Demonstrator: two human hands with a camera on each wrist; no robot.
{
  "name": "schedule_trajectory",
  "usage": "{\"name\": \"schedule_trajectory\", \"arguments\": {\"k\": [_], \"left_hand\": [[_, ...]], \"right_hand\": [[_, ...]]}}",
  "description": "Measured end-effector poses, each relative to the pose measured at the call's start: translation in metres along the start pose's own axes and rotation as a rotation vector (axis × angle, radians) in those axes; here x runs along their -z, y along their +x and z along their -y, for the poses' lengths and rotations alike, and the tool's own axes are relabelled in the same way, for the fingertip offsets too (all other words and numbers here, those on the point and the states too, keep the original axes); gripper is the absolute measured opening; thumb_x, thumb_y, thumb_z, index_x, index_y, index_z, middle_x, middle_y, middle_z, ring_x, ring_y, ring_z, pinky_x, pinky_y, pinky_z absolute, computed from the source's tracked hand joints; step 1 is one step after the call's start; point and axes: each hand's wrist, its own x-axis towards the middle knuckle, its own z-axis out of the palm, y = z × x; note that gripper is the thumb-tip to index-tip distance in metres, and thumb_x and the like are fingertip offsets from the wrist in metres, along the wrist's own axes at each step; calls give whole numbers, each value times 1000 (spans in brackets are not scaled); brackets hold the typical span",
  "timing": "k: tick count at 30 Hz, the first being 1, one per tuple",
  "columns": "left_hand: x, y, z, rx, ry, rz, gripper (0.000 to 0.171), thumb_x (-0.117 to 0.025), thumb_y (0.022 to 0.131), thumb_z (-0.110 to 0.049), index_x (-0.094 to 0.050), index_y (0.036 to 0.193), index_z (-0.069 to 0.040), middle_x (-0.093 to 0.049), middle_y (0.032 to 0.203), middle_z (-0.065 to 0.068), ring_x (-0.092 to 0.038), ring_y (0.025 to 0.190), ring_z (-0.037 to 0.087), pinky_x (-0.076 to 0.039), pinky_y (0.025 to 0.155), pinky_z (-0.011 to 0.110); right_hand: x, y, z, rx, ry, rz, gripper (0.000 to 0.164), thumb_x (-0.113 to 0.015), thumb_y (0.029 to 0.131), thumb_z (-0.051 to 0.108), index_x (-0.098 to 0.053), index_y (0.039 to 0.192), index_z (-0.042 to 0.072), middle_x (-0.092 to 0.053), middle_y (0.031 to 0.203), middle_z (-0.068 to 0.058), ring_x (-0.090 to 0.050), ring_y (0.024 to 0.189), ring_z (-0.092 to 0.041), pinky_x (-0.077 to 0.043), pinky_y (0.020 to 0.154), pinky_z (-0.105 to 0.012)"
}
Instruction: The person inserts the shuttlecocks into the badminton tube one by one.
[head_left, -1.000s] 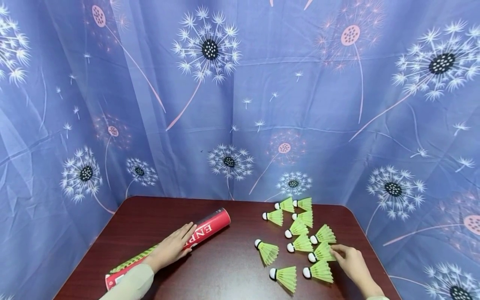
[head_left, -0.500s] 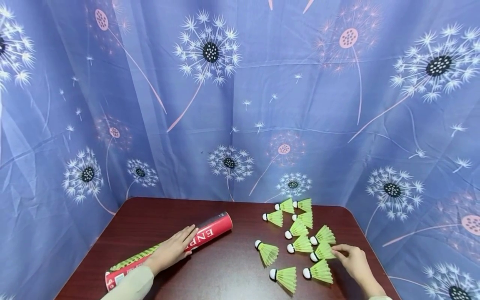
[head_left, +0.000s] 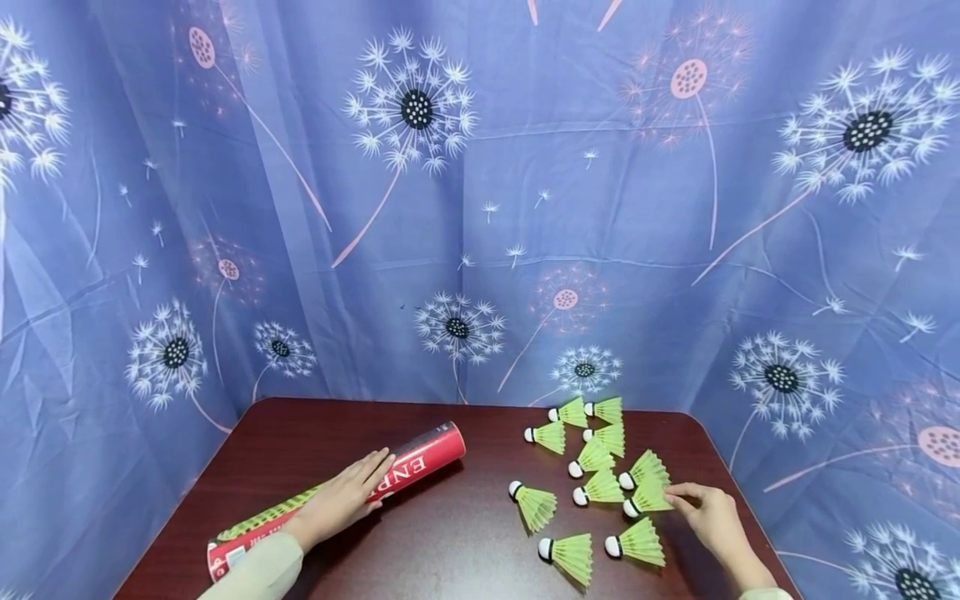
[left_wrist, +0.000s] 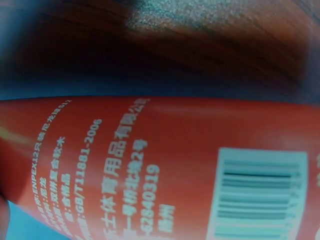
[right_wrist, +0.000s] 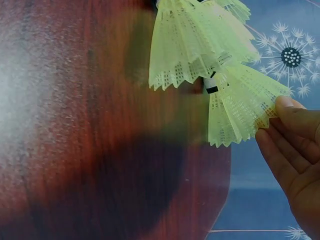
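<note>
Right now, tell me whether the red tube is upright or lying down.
Lying down: the red tube stretches lengthwise along the table, beneath the left hand.

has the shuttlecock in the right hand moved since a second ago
Yes. In the head view, the pinched shuttlecock has shifted slightly rightward and up the picture, judged against the resting shuttlecock just below it.

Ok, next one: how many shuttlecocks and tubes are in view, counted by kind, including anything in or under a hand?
Yellow-green shuttlecocks: 11, one of them pinched at its skirt by the right hand
Red tube: 1, lying on the table with the left hand resting on it
Total: 12
</note>
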Motion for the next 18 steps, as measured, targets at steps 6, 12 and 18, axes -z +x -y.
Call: {"name": "schedule_trajectory", "arguments": {"k": [6, 12, 18], "left_hand": [[1, 0, -1, -16, 13, 15, 79, -84, 71, -26, -50, 134, 6, -51, 135, 23, -56, 117, 34, -50, 94, 44], [4, -1, -4, -1, -21, 23, 79, -83, 73, -25, -48, 137, 4, -50, 137, 23, -54, 120, 34, -49, 95, 46], [8, -1, -5, 15, -33, 47, 78, -81, 76, -24, -45, 139, 4, -48, 140, 23, -52, 122, 35, -48, 97, 47]], "right_hand": [[7, 4, 3, 12, 17, -4, 17, -80, 67, -6, -75, 77, 7, -70, 69, -8, -25, 45, 11, -27, 39, -14], [16, 11, 9, -40, 16, 10, 15, -79, 70, -4, -75, 80, 6, -71, 72, -9, -33, 46, 6, -29, 42, -16], [21, 17, 15, -26, 7, -59, 17, -81, 67, -4, -75, 78, 7, -71, 70, -7, -45, 52, 8, -34, 46, -14]]}}
